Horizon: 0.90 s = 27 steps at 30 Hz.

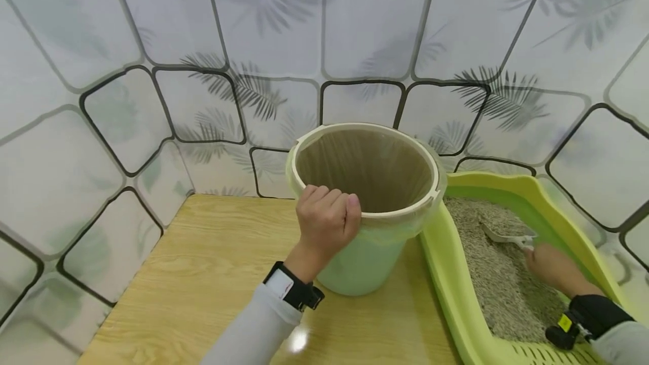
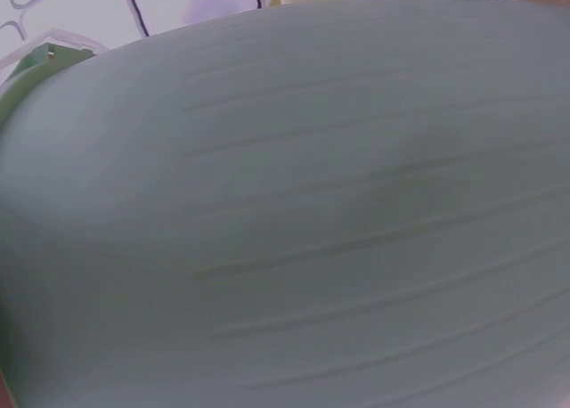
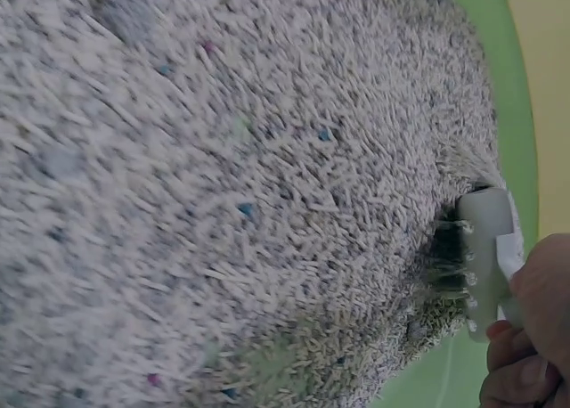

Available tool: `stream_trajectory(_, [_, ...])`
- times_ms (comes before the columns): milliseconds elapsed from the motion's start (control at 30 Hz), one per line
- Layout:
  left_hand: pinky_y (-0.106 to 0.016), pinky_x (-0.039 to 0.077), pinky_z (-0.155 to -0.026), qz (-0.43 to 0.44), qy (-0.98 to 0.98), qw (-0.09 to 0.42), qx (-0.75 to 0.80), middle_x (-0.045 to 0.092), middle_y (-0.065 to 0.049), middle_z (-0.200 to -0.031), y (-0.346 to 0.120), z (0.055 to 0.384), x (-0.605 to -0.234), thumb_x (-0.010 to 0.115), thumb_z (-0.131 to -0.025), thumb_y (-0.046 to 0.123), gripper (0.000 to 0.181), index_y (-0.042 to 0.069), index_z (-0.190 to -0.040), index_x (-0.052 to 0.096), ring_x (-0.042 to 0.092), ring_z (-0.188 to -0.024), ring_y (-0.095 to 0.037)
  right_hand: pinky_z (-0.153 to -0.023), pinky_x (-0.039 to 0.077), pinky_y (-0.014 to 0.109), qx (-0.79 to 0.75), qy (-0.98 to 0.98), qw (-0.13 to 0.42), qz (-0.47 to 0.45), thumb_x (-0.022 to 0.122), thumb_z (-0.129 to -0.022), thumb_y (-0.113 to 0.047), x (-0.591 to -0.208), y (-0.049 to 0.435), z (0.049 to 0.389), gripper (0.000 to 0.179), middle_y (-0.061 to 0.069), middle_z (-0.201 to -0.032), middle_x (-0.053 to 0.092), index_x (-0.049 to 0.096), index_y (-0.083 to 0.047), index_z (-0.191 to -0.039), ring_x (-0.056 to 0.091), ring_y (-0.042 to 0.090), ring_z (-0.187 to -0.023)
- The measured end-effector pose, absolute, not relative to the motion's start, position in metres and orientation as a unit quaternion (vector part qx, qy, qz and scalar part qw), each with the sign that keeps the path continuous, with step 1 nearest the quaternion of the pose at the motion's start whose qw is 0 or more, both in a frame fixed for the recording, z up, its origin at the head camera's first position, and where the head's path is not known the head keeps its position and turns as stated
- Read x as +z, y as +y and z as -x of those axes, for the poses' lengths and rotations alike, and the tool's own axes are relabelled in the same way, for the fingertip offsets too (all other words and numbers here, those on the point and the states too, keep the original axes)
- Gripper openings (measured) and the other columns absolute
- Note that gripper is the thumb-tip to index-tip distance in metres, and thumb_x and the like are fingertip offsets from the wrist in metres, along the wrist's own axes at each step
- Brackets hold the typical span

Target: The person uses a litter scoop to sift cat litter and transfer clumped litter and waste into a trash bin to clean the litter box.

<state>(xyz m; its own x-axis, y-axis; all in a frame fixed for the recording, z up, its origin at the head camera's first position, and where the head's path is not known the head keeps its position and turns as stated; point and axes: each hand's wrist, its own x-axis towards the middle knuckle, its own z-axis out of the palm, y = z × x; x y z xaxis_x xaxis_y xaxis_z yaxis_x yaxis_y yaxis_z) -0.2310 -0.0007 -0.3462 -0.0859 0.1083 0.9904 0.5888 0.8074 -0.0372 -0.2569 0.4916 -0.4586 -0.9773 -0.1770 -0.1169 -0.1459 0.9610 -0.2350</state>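
My left hand (image 1: 328, 216) grips the near rim of a pale green trash bin (image 1: 360, 266), fingers curled over its cream ring (image 1: 395, 211). A thin clear bag lines the bin, which stands upright on the wooden surface. Its ribbed side (image 2: 356, 203) fills the left wrist view. At the right, my right hand (image 1: 555, 269) holds a white litter scoop (image 1: 502, 236) by its handle. The scoop's head (image 3: 488, 248) is partly sunk in the grey pellet litter (image 3: 267, 159), close to the green wall of the litter box (image 1: 441, 275).
The yellow-green litter box stands right beside the bin, with a slotted ledge (image 1: 542, 351) at its near end. A patterned wall covering (image 1: 370, 32) rises close behind both. Wooden tabletop (image 1: 213, 258) stretches to the left of the bin.
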Motion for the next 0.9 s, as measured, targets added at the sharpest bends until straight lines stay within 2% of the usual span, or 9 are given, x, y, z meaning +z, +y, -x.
stream_trajectory(300, [-0.03, 0.036, -0.053, 0.247, -0.706, 0.636, -0.189, 0.039, 0.002, -0.044, -0.003, 0.235, -0.347, 0.036, -0.103, 0.021, 0.057, 0.012, -0.047, 0.044, 0.038, -0.044, -0.016, -0.048, 0.028, 0.03, -0.178, 0.983, 0.005, 0.037, 0.029, -0.11, -0.023, -0.447, 0.461, 0.223, 0.052, -0.004, -0.053, 0.024, 0.035, -0.016, -0.059, 0.023, 0.011, -0.047])
stream_trajectory(600, [-0.03, 0.036, -0.052, 0.244, -0.697, 0.646, -0.194, 0.036, 0.002, -0.044, -0.003, 0.23, -0.348, 0.037, -0.102, 0.022, 0.056, 0.012, -0.047, 0.04, 0.036, -0.043, -0.016, -0.051, 0.03, 0.033, -0.191, 0.981, -0.035, 0.01, 0.025, -0.11, -0.031, -0.432, 0.444, 0.187, 0.043, 0.005, -0.065, 0.036, 0.04, -0.004, -0.08, 0.033, 0.018, -0.053])
stream_trajectory(767, [-0.031, 0.036, -0.052, 0.242, -0.696, 0.646, -0.2, 0.035, 0.002, -0.044, -0.003, 0.23, -0.35, 0.039, -0.102, 0.021, 0.055, 0.012, -0.047, 0.04, 0.036, -0.043, -0.017, -0.052, 0.03, 0.034, -0.193, 0.98, -0.039, -0.005, 0.022, -0.11, -0.034, -0.425, 0.439, 0.183, 0.043, 0.008, -0.069, 0.038, 0.039, 0.0, -0.089, 0.036, 0.02, -0.056])
stream_trajectory(900, [-0.031, 0.036, -0.053, 0.244, -0.695, 0.646, -0.203, 0.036, 0.001, -0.044, -0.002, 0.23, -0.35, 0.039, -0.101, 0.02, 0.054, 0.012, -0.047, 0.04, 0.037, -0.043, -0.017, -0.051, 0.03, 0.035, -0.195, 0.979, -0.063, -0.011, 0.023, -0.11, -0.034, -0.42, 0.436, 0.181, 0.043, 0.009, -0.069, 0.039, 0.039, 0.002, -0.094, 0.037, 0.021, -0.054])
